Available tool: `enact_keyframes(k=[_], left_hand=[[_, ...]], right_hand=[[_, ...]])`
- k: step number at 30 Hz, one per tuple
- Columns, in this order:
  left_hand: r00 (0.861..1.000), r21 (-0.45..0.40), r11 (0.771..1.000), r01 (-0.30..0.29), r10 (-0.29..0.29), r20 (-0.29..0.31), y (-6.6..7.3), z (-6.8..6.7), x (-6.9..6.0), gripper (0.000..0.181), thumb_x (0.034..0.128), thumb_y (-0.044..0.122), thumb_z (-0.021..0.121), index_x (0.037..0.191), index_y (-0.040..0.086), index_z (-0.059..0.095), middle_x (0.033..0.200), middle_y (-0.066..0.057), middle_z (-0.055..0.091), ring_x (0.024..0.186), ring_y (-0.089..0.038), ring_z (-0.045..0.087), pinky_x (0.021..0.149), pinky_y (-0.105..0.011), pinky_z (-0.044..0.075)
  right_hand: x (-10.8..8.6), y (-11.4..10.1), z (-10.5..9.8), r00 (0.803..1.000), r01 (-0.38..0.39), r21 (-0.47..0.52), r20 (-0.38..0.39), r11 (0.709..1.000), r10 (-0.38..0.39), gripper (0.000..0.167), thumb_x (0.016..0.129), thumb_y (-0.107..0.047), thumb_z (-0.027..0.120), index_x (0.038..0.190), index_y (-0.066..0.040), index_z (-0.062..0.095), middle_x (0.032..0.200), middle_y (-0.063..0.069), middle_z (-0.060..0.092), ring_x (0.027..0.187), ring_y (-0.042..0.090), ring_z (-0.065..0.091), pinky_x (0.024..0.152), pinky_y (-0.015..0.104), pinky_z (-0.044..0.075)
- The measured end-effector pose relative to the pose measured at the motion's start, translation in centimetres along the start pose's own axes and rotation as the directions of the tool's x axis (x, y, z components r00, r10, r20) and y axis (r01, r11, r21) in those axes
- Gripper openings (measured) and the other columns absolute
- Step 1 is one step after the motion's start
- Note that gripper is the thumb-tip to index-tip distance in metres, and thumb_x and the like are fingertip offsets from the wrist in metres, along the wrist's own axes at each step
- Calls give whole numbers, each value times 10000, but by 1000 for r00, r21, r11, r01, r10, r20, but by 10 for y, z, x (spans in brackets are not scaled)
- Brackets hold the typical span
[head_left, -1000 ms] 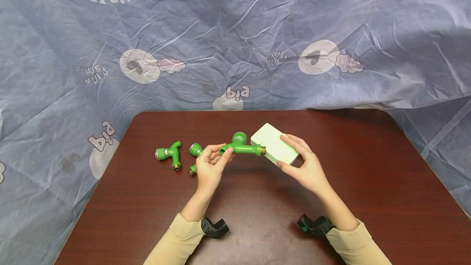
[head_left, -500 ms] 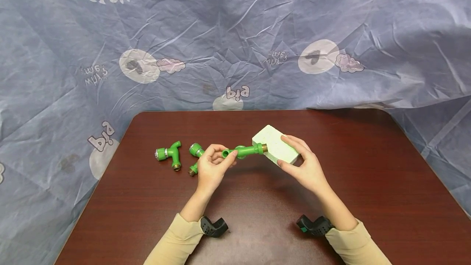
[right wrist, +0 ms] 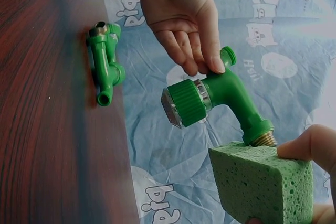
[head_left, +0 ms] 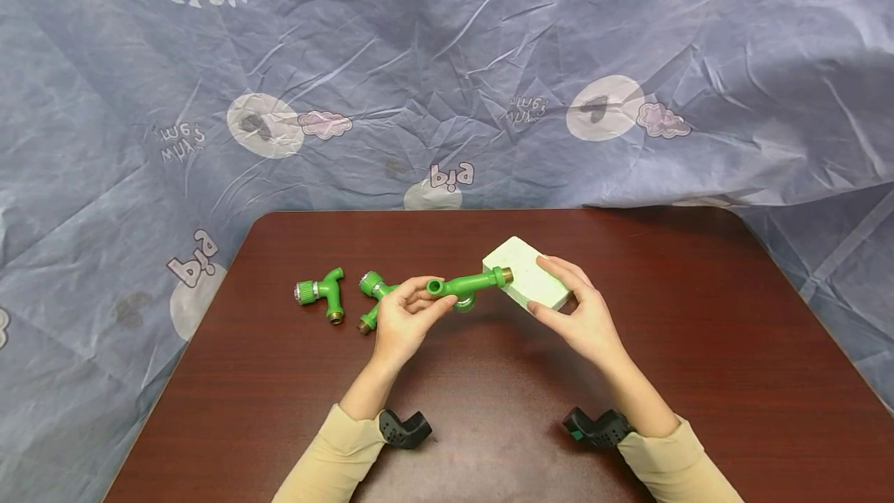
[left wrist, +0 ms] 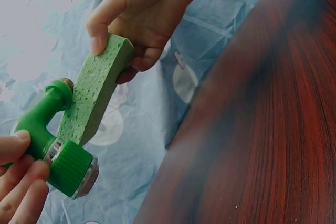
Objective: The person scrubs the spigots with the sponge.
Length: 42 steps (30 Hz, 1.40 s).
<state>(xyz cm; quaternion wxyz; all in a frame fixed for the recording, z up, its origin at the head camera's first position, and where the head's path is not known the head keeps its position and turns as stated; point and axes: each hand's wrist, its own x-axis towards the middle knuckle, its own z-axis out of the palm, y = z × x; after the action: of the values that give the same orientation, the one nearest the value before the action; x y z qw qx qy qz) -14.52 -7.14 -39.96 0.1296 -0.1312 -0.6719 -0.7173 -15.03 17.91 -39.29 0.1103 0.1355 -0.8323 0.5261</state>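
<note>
At the frame's centre, fingers (head_left: 415, 286) of the left hand (head_left: 405, 323) pinch a green tap (head_left: 469, 283); the right hand (head_left: 588, 323) grips a sponge (head_left: 536, 279).

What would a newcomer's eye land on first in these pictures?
Probably the bright green tap pinched in the left hand above the table. Beside it, the right hand grips a pale green sponge. One similar tap lies farther left; another tap shows partly behind the left hand.

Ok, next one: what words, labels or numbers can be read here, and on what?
"Hgii", twice in the head view, on the backdrop cloth.
Something like "bia", repeated on the cloth, oddly turned.
The cloth's smaller lettering: too faint or small to read surely.
Held green tap, sponge: no readable text.
</note>
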Motion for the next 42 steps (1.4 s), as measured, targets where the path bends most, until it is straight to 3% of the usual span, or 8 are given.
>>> enact_keyframes(k=[6, 12, 18, 21, 27, 34, 38, 42], left_hand=[[999, 26, 999, -42, 42, 3, 7, 3, -2, 275, 713, -114, 751, 967, -127, 645, 948, -235, 666, 785, -174, 681, 714, -356, 570], [997, 3, 997, -71, 71, -29, 9, 6, -4, 260, 715, -139, 734, 950, -153, 622, 891, -284, 659, 796, -132, 676, 732, -332, 566], [992, 52, 995, -91, 95, -78, 9, 7, -5, 229, 715, -130, 739, 909, -141, 618, 856, -280, 658, 778, -330, 670, 704, -323, 570], [993, 58, 995, -87, 91, -78, 9, 7, -5, 226, 715, -131, 739, 907, -135, 620, 856, -274, 656, 773, -403, 659, 702, -353, 572], [994, 42, 995, -89, 91, -65, 6, 10, -6, 225, 713, -125, 744, 903, -127, 624, 845, -262, 658, 755, -443, 651, 696, -451, 564], [993, 45, 993, -108, 110, -44, 1, 12, -9, 208, 727, -107, 744, 901, -103, 630, 846, -247, 664, 755, -417, 662, 681, -499, 553], [990, 52, 990, -131, 134, -53, 0, 13, -9, 203, 727, -118, 737, 898, -116, 627, 852, -267, 659, 755, -420, 660, 670, -475, 560], [988, 54, 989, -137, 141, -68, 1, 13, -9, 208, 724, -116, 741, 897, -122, 626, 845, -263, 655, 754, -440, 652, 676, -450, 566]], right_hand=[[0, -1, -1, 1000, -4, 26, -7, 1000, 4, 594, 787, -29, 727, 1341, -71, 518, 1362, 85, 441, 926, 109, 492, 638, 145, 469], [0, -3, -2, 998, -9, 58, -65, 998, 12, 592, 783, -25, 732, 1336, -87, 530, 1368, 69, 441, 985, 114, 474, 670, 123, 463], [-1, -8, -5, 984, -22, 156, -173, 987, 49, 613, 782, 49, 698, 1352, -71, 507, 1386, 60, 409, 1030, 123, 467, 729, 92, 464], [-4, -13, -5, 984, 38, 211, -180, 977, 0, 618, 773, 105, 681, 1345, -52, 509, 1378, 62, 414, 1062, 146, 474, 776, 113, 462], [-11, -20, 7, 980, 181, 132, -103, 975, -168, 669, 710, 127, 724, 1328, -26, 517, 1389, 126, 419, 1219, 101, 409, 853, 149, 383], [-21, -32, 23, 971, 239, 88, -5, 967, -240, 694, 693, 109, 752, 1330, -16, 506, 1392, 115, 416, 1167, 131, 449, 831, 153, 414], [-25, -50, 27, 965, 261, 55, -2, 964, -261, 658, 675, 119, 746, 1289, 31, 526, 1348, 189, 447, 1146, 236, 477, 833, 157, 411], [-25, -65, 24, 967, 246, -59, -59, 967, -250, 611, 667, 108, 739, 1246, 50, 551, 1305, 227, 471, 1089, 322, 509, 809, 169, 401]])
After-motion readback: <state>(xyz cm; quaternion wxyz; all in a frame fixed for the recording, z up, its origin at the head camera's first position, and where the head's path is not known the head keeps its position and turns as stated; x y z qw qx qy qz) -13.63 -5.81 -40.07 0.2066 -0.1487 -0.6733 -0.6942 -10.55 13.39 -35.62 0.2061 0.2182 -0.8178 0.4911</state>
